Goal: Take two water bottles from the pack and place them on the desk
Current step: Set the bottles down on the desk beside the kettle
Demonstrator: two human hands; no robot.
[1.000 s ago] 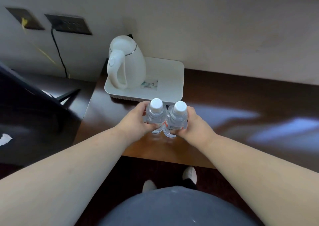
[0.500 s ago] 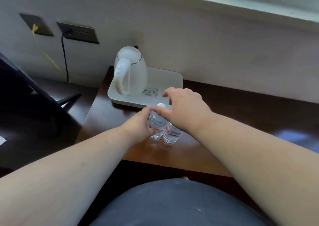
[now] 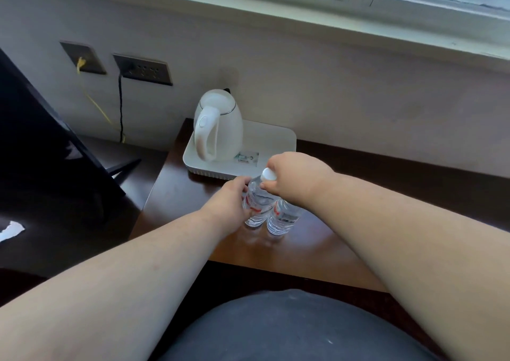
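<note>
Two clear water bottles stand side by side on the dark wooden desk (image 3: 317, 244). The left bottle (image 3: 259, 203) has a white cap and a red-lettered label. My left hand (image 3: 230, 204) wraps its body from the left. My right hand (image 3: 296, 180) pinches its cap from the right and above. The right bottle (image 3: 283, 218) stands touching the left one; its top is hidden under my right wrist. No pack is in view.
A white kettle (image 3: 218, 127) stands on a white tray (image 3: 276, 142) just behind the bottles, near the wall. A dark chair (image 3: 47, 151) is at the left. Wall sockets (image 3: 142, 69) with cables sit above it. The desk's front edge runs close to my body.
My right hand left the right bottle, passed over both tops, and now pinches the left bottle's cap. The left hand kept its hold. The camera tilted up, showing the window sill.
</note>
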